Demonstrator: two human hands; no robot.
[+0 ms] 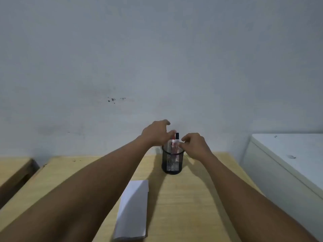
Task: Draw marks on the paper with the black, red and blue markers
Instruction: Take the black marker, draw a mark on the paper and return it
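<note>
A black mesh pen cup [172, 162] stands at the far side of the wooden desk [192, 198]. A red-capped marker [173, 142] and a black-capped marker [177, 136] stick up out of it; no blue marker shows. My left hand [155, 132] hovers just left of the marker tops, fingers spread and touching the red cap. My right hand [194, 144] is right of the cup's rim, fingers curled near the markers, gripping nothing that I can see. A white sheet of paper [133, 210] lies near me on the desk, between my forearms.
A grey-white wall rises right behind the desk. A white cabinet [288, 158] stands to the right of the desk. Another wooden desk [12, 172] sits to the left across a narrow gap.
</note>
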